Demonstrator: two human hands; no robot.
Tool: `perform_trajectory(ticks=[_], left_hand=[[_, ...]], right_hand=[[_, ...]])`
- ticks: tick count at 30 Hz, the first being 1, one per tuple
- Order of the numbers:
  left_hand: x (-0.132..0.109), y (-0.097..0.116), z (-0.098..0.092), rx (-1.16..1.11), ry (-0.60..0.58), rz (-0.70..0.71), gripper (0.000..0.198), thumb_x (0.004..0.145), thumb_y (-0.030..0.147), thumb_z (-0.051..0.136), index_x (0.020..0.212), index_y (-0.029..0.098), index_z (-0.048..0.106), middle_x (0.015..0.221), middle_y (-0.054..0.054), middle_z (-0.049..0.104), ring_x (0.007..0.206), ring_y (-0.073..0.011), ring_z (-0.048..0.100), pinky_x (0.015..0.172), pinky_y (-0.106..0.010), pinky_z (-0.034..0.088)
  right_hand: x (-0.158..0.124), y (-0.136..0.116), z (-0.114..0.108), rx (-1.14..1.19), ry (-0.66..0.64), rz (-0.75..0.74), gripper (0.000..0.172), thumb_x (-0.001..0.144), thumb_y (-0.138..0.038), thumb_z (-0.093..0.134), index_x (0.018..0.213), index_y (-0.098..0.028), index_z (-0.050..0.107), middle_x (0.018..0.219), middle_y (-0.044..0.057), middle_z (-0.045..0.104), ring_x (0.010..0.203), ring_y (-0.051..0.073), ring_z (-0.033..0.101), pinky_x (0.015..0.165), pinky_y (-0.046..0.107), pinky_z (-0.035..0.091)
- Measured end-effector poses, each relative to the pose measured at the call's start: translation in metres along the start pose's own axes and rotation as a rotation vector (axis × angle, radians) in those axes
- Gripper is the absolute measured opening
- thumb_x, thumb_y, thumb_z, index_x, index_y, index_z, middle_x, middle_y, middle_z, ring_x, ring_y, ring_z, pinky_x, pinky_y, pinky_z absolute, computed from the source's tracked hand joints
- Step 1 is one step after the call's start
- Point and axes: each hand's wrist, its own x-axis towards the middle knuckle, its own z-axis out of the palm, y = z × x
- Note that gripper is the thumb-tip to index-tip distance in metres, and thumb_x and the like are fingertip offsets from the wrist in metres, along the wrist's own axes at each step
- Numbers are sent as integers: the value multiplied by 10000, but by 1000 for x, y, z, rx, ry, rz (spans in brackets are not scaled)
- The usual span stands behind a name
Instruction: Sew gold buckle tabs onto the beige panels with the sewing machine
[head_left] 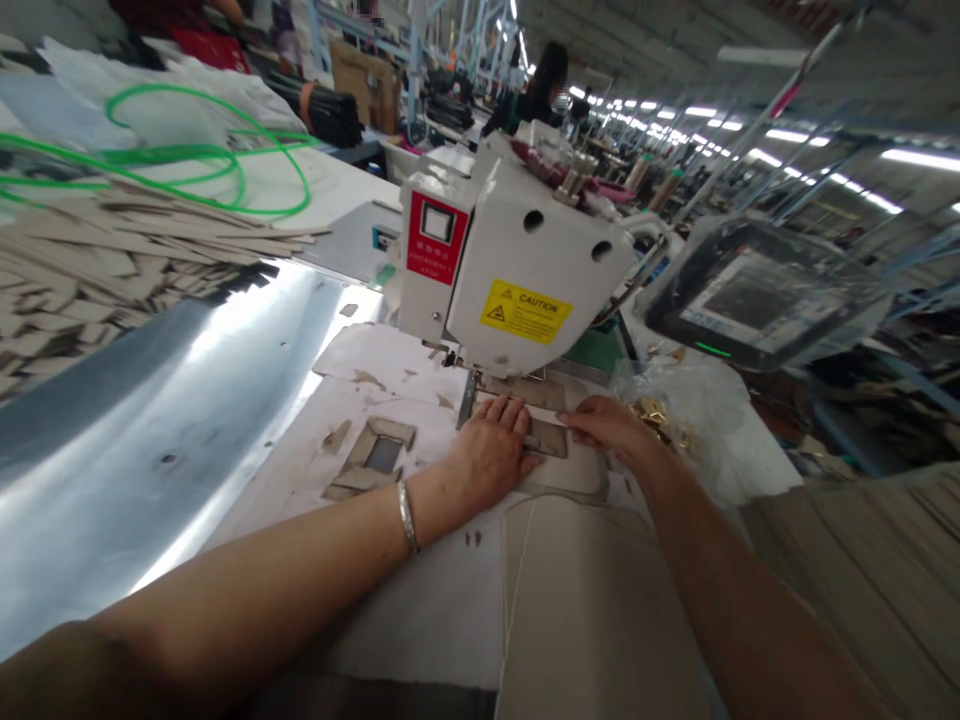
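Note:
My left hand (491, 448) lies flat, fingers stretched forward, on the work just below the head of an industrial sewing machine (517, 260). Beneath its fingertips runs a pale beige strip (546, 414), set in a brownish frame plate (553, 440). At the strip's right end, my right hand (611, 428) pinches it between thumb and fingers. A large beige panel (592, 600) reaches from the plate toward me. Left of my left hand, a small taped frame with a square opening (409, 434) rests on the white work surface (300, 480). The strip's left end is partly covered by my fingers.
Many cut beige strips (112, 260) are piled at the left beside green tubing (217, 180). A plastic-wrapped control screen (750, 295) stands at right, above a clear bag of gold-coloured metal pieces (660, 415). Stacked brownish panels (870, 570) lie lower right. A person (536, 95) is behind the machine.

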Motion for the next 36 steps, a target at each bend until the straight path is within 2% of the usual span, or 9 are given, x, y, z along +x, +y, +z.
perform_trajectory(ticks=[4, 7, 11, 15, 17, 21, 24, 32, 36], left_hand=[[1, 1, -2, -6, 7, -3, 608, 955, 489, 460, 1359, 35, 479, 1447, -184, 470, 1344, -308, 429, 1106, -421, 336], [2, 2, -3, -2, 24, -5, 576, 956, 471, 471, 1339, 42, 494, 1428, -187, 491, 1324, -306, 451, 1087, -421, 351], [3, 2, -2, -14, 28, -11, 567, 941, 459, 510, 1322, 39, 503, 1411, -192, 504, 1311, -308, 461, 1077, -417, 360], [3, 2, -2, -24, 30, -12, 547, 941, 438, 519, 1319, 43, 506, 1414, -184, 500, 1316, -306, 453, 1084, -412, 354], [3, 2, -3, -25, 18, -12, 546, 944, 431, 516, 1322, 37, 503, 1416, -186, 496, 1315, -313, 450, 1084, -416, 355], [3, 2, -3, -24, 18, -17, 545, 943, 419, 517, 1330, 35, 493, 1407, -186, 501, 1308, -318, 449, 1076, -422, 361], [2, 2, -3, -26, 22, -17, 539, 941, 409, 522, 1325, 32, 493, 1403, -195, 502, 1308, -315, 450, 1066, -423, 370], [2, 3, -4, -33, 7, -19, 541, 934, 402, 539, 1322, 27, 492, 1410, -210, 492, 1322, -320, 442, 1075, -431, 358], [2, 3, -6, -37, -9, -13, 525, 943, 402, 525, 1319, 38, 494, 1423, -213, 477, 1334, -315, 430, 1082, -435, 348]], right_hand=[[0, -8, -6, -10, -115, 64, 334, 683, -325, 805, 593, -172, 522, 479, -4, 578, 377, 63, 411, 371, 194, 249], [1, -8, -5, -6, -119, 70, 319, 702, -324, 787, 583, -172, 533, 469, -15, 563, 374, 59, 405, 373, 191, 259], [-1, -10, -1, -85, -62, 29, 284, 711, -275, 766, 578, -181, 534, 449, -28, 534, 389, 71, 408, 399, 204, 263], [-7, -18, -4, -291, 105, -163, 283, 677, -173, 764, 504, -189, 540, 439, -32, 483, 510, 111, 495, 469, 212, 321], [-11, -22, -9, -190, 98, -179, 283, 685, -136, 753, 503, -186, 541, 472, -24, 507, 561, 121, 534, 512, 207, 397], [-16, -22, -15, 284, -79, -29, 232, 769, -82, 681, 593, -164, 556, 584, 6, 596, 571, 104, 577, 585, 215, 536], [-15, -15, -12, 455, -112, 62, 235, 766, -41, 683, 619, -160, 543, 581, 0, 580, 564, 103, 595, 580, 216, 573], [-11, -2, -3, 583, -91, 78, 241, 784, 3, 663, 652, -153, 535, 657, 15, 611, 587, 103, 617, 648, 247, 604], [-12, -4, 0, 557, -59, 79, 243, 780, 1, 669, 663, -157, 526, 640, 12, 609, 570, 100, 606, 616, 231, 601]])
